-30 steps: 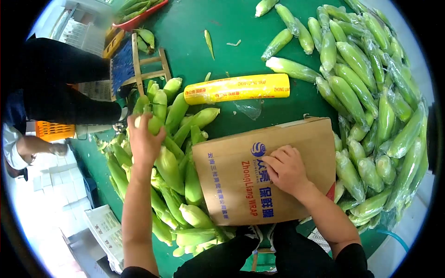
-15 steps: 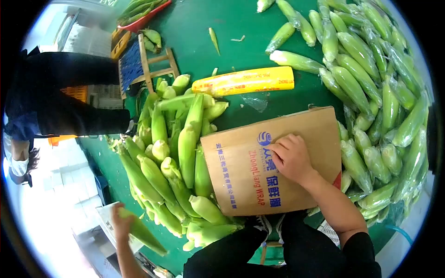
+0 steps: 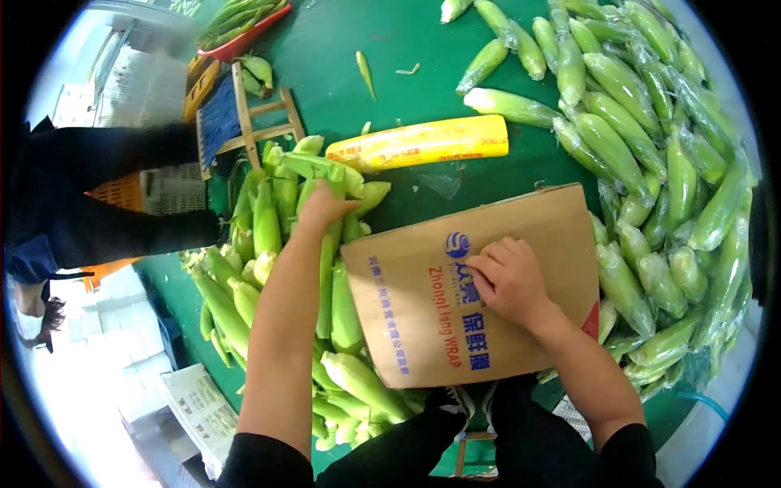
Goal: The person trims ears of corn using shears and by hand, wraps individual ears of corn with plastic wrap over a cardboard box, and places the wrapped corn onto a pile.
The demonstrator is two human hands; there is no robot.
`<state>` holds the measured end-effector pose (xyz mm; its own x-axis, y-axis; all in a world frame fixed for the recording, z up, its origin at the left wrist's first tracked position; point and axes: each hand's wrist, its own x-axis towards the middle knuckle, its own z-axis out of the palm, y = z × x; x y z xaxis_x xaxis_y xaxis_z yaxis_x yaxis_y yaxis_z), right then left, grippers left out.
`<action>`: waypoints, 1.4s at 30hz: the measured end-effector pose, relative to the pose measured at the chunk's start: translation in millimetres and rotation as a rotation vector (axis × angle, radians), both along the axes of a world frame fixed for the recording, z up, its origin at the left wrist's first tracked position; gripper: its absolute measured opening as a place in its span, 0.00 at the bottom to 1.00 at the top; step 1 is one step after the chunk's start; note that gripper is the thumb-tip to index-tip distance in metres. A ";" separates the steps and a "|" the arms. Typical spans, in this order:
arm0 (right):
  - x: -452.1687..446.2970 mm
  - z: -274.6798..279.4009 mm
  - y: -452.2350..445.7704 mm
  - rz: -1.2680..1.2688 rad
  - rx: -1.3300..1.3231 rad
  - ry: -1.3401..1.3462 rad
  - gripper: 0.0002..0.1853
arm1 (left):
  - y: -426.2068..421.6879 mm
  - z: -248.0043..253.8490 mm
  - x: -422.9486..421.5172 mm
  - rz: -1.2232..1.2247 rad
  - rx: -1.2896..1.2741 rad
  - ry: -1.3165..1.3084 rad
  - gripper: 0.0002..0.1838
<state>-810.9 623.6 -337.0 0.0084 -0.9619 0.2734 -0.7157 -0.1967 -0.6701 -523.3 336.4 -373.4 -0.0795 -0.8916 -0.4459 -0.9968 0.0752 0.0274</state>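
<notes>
My left hand [image 3: 324, 207] reaches onto the pile of green-husked corn [image 3: 252, 297] and closes around an upright ear of corn [image 3: 329, 281] near its upper end, thumb stretched to the right. Part of its fingers is hidden behind the hand. My right hand [image 3: 511, 281] rests on the printed cardboard box [image 3: 415, 317] with its fingers curled in, and I see nothing in them. The box lies tilted over my lap. Just beyond it lies a yellow roll of plastic wrap [image 3: 419, 145].
Many film-wrapped ears of corn [image 3: 618, 154] cover the right side of the green floor [image 3: 325, 57]. At upper left are a wooden stool [image 3: 272, 118] and a red basin [image 3: 248, 37] of corn. Another person's dark-trousered legs [image 3: 122, 163] stand at left.
My left hand has swung from the lower left, where it held an ear of corn, up and right onto the pile. That ear is out of the hand. My right hand stays on the box.
</notes>
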 end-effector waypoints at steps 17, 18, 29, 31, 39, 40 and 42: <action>6.2 10.1 -9.3 0.021 -0.034 0.032 0.08 | 283.7 263.3 151.9 -0.733 0.219 -0.315 0.21; 5.5 7.8 -8.8 0.014 -0.027 0.031 0.08 | 273.1 267.0 147.6 -0.830 0.237 -0.319 0.24; 0.6 -0.7 -6.2 -0.022 -0.003 0.020 0.07 | -24.3 7.5 -50.6 -0.678 -0.127 -0.319 0.52; -0.3 -0.2 -3.1 -0.014 -0.011 -0.018 0.07 | -33.8 15.4 -58.9 -0.604 0.008 -0.421 0.60; -4.3 -4.1 -2.7 -0.024 -0.045 -0.047 0.07 | -14.3 65.3 16.1 -0.834 -0.061 -0.396 0.46; -2.6 -5.6 1.1 -0.027 -0.041 -0.062 0.07 | -5.2 81.3 13.3 -0.773 0.013 -0.309 0.45; -2.2 -8.0 4.9 -0.019 -0.037 -0.116 0.07 | 31.0 131.0 9.5 -0.860 -0.013 -0.234 0.43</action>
<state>-813.2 628.5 -345.0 -0.0432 -0.9507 0.3072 -0.6378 -0.2104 -0.7409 -513.8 367.5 -242.4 -0.6316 -0.5705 -0.5249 -0.5757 0.7986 -0.1753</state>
